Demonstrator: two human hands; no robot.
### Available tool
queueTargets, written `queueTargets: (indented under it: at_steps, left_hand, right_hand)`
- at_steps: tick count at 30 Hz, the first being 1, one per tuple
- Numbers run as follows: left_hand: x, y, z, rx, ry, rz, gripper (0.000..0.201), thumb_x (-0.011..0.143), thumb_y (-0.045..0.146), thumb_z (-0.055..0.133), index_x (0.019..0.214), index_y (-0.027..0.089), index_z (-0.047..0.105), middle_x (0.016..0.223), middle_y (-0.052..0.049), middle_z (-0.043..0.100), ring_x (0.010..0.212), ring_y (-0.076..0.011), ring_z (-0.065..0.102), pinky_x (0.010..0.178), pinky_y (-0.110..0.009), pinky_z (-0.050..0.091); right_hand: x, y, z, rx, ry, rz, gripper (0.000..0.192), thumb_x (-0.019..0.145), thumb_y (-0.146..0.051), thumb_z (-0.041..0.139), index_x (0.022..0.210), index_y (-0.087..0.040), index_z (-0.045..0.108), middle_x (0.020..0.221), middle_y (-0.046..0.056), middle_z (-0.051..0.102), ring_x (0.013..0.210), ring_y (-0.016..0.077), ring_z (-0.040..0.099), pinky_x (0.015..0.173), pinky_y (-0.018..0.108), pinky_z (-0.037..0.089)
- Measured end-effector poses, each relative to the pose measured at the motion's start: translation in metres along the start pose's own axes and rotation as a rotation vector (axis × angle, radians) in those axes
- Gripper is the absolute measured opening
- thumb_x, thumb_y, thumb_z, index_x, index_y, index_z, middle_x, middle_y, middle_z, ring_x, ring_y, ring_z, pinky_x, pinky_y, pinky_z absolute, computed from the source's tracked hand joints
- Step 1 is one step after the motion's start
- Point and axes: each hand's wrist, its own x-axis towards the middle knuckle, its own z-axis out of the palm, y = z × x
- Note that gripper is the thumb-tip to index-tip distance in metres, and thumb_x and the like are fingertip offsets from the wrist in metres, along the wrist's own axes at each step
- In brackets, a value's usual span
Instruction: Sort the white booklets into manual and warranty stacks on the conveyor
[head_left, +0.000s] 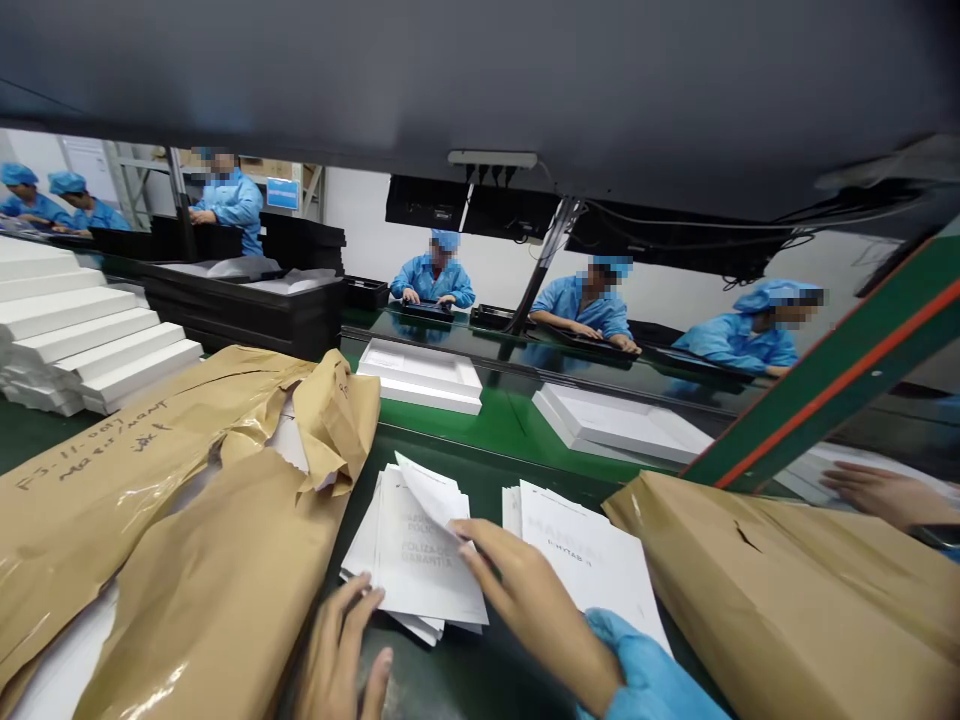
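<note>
A loose pile of white printed leaflets [420, 590] lies on the dark green bench in front of me, with "Póliza de garantía" faintly legible. My right hand [517, 590], in a blue sleeve, pinches the edge of the top warranty leaflet [431, 492], whose upper corner is lifted and curled. At the pile's lower left is my left hand [345, 650], fingers apart, its fingertips at the paper edges. Just right of the pile, partly behind my right forearm, lies a second stack of white booklets [592, 560].
Torn brown paper packages [225, 540] of papers lie left; another brown package [795, 590] lies right. White box trays [420, 375] sit on the green conveyor [502, 410]. A green post [840, 370] slants at right, near another person's hand [877, 490]. Several co-workers sit opposite.
</note>
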Motion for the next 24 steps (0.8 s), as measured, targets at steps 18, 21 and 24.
queueTargets:
  at_steps: [18, 21, 24]
  left_hand:
    - [0.010, 0.023, 0.013, 0.493, 0.021, 0.076, 0.038, 0.080, 0.011, 0.033, 0.114, 0.014, 0.050, 0.121, -0.009, 0.048, 0.110, -0.0241, 0.041, 0.087, -0.045, 0.027]
    - [0.011, 0.029, 0.020, 0.382, 0.024, 0.075, 0.038, 0.081, 0.013, 0.034, 0.114, 0.018, 0.051, 0.123, -0.009, 0.047, 0.113, -0.0244, 0.038, 0.086, -0.046, 0.029]
    - [0.012, 0.033, 0.025, 0.222, 0.028, 0.039, 0.035, 0.083, 0.017, 0.033, 0.111, 0.024, 0.053, 0.122, -0.007, 0.048, 0.113, -0.0254, 0.038, 0.086, -0.048, 0.029]
  right_hand:
    - [-0.033, 0.007, 0.010, -0.176, -0.249, -0.185, 0.033, 0.071, -0.020, 0.064, 0.102, -0.022, 0.054, 0.120, 0.007, 0.045, 0.112, 0.0267, 0.039, 0.089, 0.044, 0.042]
    - [-0.037, 0.014, 0.018, -0.190, -0.192, -0.262, 0.030, 0.075, -0.015, 0.057, 0.104, -0.021, 0.053, 0.122, 0.008, 0.044, 0.115, 0.0252, 0.037, 0.089, 0.041, 0.042]
    - [-0.041, 0.020, 0.024, -0.162, -0.015, -0.352, 0.026, 0.081, -0.008, 0.042, 0.099, -0.021, 0.054, 0.112, 0.004, 0.053, 0.105, 0.0198, 0.048, 0.086, 0.034, 0.045]
